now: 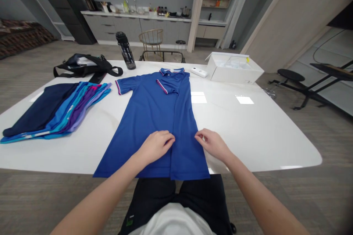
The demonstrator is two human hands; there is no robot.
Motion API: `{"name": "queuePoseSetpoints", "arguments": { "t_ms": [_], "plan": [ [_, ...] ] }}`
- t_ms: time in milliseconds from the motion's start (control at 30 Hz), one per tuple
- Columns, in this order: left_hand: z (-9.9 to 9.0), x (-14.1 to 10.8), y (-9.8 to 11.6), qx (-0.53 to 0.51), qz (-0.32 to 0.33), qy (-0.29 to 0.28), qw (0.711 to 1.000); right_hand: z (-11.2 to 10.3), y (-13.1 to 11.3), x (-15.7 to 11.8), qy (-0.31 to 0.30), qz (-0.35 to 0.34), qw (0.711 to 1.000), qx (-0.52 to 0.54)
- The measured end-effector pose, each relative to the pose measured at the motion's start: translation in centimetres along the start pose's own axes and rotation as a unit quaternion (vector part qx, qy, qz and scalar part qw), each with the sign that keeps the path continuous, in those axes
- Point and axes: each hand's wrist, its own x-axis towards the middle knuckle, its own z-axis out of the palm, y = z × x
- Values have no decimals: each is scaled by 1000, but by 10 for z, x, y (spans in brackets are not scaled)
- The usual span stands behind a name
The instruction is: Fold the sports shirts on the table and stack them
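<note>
A blue polo shirt [149, 117] with red and white trim on its sleeves and collar lies lengthwise on the white table. Its right side is folded inward, so that sleeve rests across the front, while the other sleeve sticks out to the left. My left hand [158, 145] is closed in a pinch at the inner edge of the folded strip, low on the shirt. At the outer right fold, my right hand [212, 143] pinches the cloth between thumb and fingers. The hem hangs slightly over the near table edge.
Left on the table [256, 132] lies a stack of folded clothes [60, 106], with a black bag [85, 66] behind. A dark bottle [126, 51] stands at the back. A white remote-like object [199, 72] lies beside a white open box [231, 69].
</note>
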Motion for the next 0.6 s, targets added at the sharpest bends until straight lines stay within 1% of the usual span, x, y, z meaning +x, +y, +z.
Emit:
{"name": "queuePoseSetpoints", "arguments": {
  "t_ms": [67, 167, 300, 367, 467, 533, 600],
  "plan": [
    [-4, 37, -20, -1, -31, 35, 999, 1, 10, 49, 13, 3, 1000, -1],
    [-9, 92, -52, 13, -97, 75, 992, 6, 21, 118, 37, 21, 999, -29],
    [-19, 152, -95, 30, -174, 110, 978, 11, 33, 193, 43, 36, 997, -60],
    [-26, 176, -115, 42, -208, 122, 970, 11, 38, 224, 45, 44, 995, -71],
    [-33, 207, -143, 61, -239, 130, 960, 12, 45, 262, 52, 61, 992, -94],
    [-38, 229, -162, 75, -250, 137, 956, 15, 49, 281, 48, 52, 992, -109],
    [-42, 252, -182, 93, -258, 157, 949, 21, 52, 293, 19, 29, 992, -119]
  ]
}}
